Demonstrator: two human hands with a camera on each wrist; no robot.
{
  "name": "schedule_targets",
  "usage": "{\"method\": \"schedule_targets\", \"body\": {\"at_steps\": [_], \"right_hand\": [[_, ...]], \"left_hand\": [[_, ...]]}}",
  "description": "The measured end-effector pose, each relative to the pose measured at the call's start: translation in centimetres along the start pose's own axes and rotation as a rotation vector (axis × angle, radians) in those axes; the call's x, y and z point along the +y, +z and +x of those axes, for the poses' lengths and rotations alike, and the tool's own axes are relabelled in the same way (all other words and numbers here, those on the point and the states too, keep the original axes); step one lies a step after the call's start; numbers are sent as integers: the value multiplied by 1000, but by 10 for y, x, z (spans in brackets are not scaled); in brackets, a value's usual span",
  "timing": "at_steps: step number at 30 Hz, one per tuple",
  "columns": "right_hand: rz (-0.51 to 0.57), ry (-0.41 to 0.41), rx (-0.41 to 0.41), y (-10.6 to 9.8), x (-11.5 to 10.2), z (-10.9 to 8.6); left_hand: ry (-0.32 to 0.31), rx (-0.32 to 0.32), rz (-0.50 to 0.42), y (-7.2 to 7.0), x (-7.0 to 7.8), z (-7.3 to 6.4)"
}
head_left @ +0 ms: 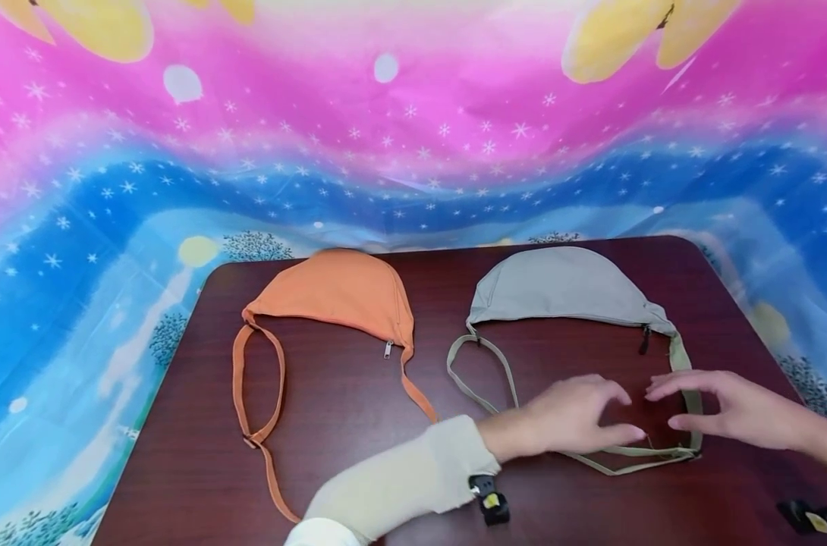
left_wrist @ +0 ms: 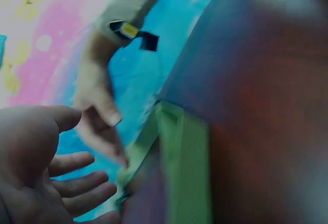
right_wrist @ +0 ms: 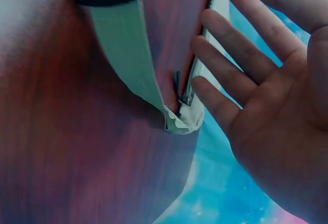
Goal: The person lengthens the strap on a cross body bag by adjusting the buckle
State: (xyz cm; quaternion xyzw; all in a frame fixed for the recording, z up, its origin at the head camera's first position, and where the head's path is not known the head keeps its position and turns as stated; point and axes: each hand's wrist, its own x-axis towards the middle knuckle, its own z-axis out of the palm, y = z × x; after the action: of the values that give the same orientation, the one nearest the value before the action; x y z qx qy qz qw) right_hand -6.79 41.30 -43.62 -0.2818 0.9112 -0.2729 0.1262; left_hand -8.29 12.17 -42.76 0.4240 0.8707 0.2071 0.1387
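A grey waist bag (head_left: pixel 557 288) lies at the back right of the table, curved side away, with a dark zipper pull (head_left: pixel 644 341) hanging at its right end. Its pale green strap (head_left: pixel 678 355) runs forward and loops round. Over the strap's near right part, my left hand (head_left: pixel 570 417) hovers, fingers loosely bent and thumb apart. Facing it, my right hand (head_left: pixel 734 406) has its fingers extended over the strap's right side. Both palms look bare in the wrist views, where the left hand (left_wrist: pixel 46 178) and right hand (right_wrist: pixel 277 90) appear with spread fingers.
An orange waist bag (head_left: pixel 338 292) lies at the left of the dark red-brown table (head_left: pixel 181 425), its orange strap (head_left: pixel 238 364) trailing toward the front edge. A pink and blue patterned cloth (head_left: pixel 413 136) hangs behind and around the table.
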Motion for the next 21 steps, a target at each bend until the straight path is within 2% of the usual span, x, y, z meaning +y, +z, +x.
{"method": "schedule_targets", "body": {"at_steps": [4, 8, 11, 14, 21], "right_hand": [[41, -40, -52, 5, 5, -8], [112, -19, -113, 9, 11, -15], [133, 25, -147, 17, 14, -18], [121, 48, -147, 22, 16, -20], [67, 5, -115, 22, 17, -14]], "left_hand": [[-90, -76, 89, 27, 24, 16], [-157, -86, 161, 45, 37, 28], [-185, -87, 183, 53, 38, 30], [-195, -97, 188, 58, 35, 31], [-220, -94, 129, 61, 26, 38]]}}
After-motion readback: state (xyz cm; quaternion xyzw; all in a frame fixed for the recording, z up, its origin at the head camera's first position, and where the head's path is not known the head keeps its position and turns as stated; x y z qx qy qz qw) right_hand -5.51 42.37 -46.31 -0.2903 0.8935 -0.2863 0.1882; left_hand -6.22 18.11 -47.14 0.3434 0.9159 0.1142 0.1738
